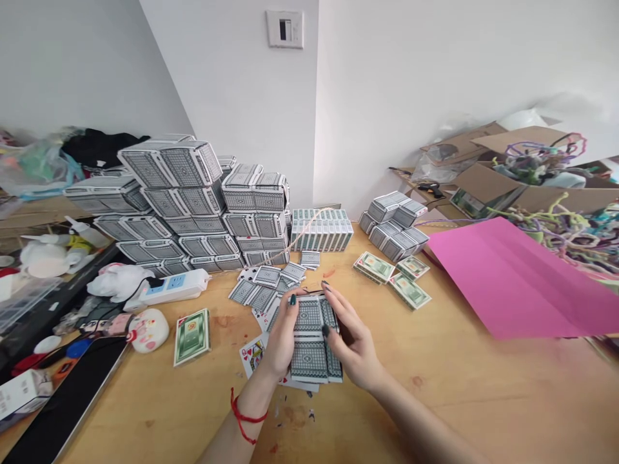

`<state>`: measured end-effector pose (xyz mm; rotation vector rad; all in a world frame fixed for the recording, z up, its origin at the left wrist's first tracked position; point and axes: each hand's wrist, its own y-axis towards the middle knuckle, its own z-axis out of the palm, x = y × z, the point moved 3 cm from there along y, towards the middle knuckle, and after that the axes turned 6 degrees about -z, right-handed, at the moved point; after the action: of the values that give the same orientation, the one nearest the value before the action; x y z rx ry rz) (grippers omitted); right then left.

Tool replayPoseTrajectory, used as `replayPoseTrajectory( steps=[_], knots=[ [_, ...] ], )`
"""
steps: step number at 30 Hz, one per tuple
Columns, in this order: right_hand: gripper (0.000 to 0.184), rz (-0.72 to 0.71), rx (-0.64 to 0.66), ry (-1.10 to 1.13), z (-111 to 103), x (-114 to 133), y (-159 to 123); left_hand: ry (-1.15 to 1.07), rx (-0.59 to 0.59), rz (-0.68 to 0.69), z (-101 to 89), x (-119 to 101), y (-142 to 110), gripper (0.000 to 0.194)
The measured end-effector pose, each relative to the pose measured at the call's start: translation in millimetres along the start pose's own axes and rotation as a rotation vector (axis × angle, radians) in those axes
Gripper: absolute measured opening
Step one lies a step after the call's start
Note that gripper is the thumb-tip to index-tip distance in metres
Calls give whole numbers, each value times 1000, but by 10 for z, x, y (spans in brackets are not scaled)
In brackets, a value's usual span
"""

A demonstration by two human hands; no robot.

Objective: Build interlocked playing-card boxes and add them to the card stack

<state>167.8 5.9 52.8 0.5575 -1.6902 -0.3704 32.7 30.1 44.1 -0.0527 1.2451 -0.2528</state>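
Bright, even daylight washes the white walls [387, 96] and wooden table [459, 386], shadows stay soft and faint, and wide-angle distortion bends and slightly blurs the clutter toward the left and right edges.

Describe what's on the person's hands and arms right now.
Both forearms are bare, no sleeves or gloves. The left hand has a red string bracelet knotted round its wrist. The right hand wears nothing. Fingernails on both are painted dark.
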Motion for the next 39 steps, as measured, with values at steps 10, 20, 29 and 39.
replayPoseTrajectory(
  steps=[10, 20, 29, 39],
  knots=[
    [50, 3, -62, -150, 79, -33, -64, 138, -4, 126, 37, 51, -20, 26],
    [56, 117, 41, 13, 53, -12, -41, 178, -31, 149, 51, 30, -41, 30],
    [61, 38, 30, 42, 52, 15, -85, 0, -68, -30, -9, 10, -8, 37],
    [58, 149, -35, 254, -6, 50, 42, 140, -25, 80, -28, 9, 1, 35]
  ],
)
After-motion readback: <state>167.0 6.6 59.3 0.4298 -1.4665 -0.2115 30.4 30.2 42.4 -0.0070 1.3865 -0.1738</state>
